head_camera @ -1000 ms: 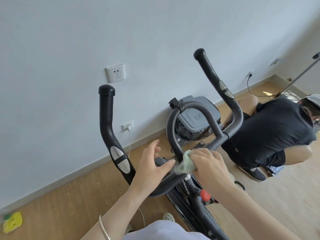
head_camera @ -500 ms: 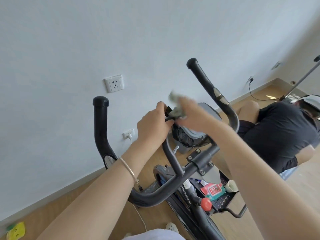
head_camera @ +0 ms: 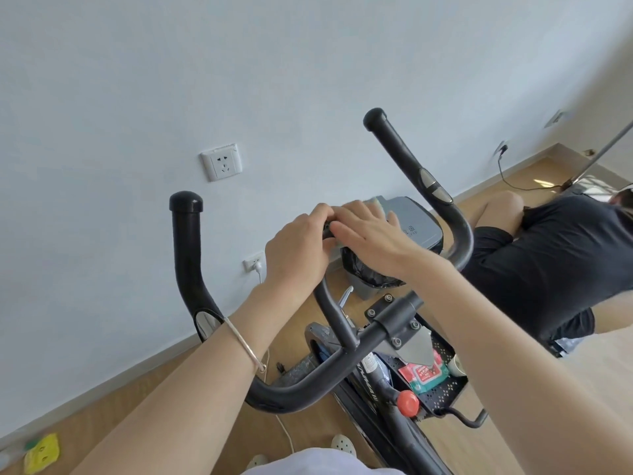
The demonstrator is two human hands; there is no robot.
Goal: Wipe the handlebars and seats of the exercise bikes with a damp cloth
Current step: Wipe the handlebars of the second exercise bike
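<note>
The exercise bike's black handlebars (head_camera: 346,382) fill the middle of the view, with a left horn (head_camera: 185,248) and a right horn (head_camera: 407,162) pointing up. My left hand (head_camera: 294,255) grips the top of the centre loop (head_camera: 329,303). My right hand (head_camera: 370,234) lies over the same spot, pressing the cloth (head_camera: 375,201) against the bar. Only a pale greenish edge of the cloth shows past my fingertips. The seat is out of view.
A grey bin with a black liner (head_camera: 414,231) stands by the wall behind the bars. A person in black (head_camera: 548,269) crouches at the right. A mesh tray (head_camera: 445,389) under the bars holds a wipes packet (head_camera: 424,371). A red knob (head_camera: 407,402) sits on the frame.
Both hands have climbed from the bottom of the centre loop to its top. My right hand has flattened over the cloth, which is now mostly hidden.
</note>
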